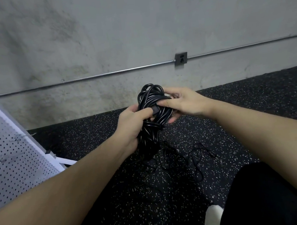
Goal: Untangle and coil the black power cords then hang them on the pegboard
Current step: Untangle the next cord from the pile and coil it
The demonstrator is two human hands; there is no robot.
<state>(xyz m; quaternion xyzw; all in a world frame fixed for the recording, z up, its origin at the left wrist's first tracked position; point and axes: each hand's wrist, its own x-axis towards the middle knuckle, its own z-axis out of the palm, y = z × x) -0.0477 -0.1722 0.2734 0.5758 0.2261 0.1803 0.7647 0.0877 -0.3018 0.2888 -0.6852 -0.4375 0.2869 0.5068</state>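
Observation:
A coiled bundle of black power cord [151, 101] is held up in front of me above the floor. My left hand [130, 126] grips the bundle's lower half, thumb over a plug at its middle. My right hand [184, 102] holds the bundle's right side, fingers curled round the loops and thumb pressing near the plug. More black cords [182, 163] lie loose and tangled on the floor below. The white pegboard [13, 160] leans at the left, with bare metal hooks [25, 136] sticking out.
The floor is black rubber with white speckles [96, 140]. A grey concrete wall behind carries a metal conduit [94, 76] and an outlet box [181, 58]. My black trouser leg [270, 196] and a white sock [213, 218] are at the lower right.

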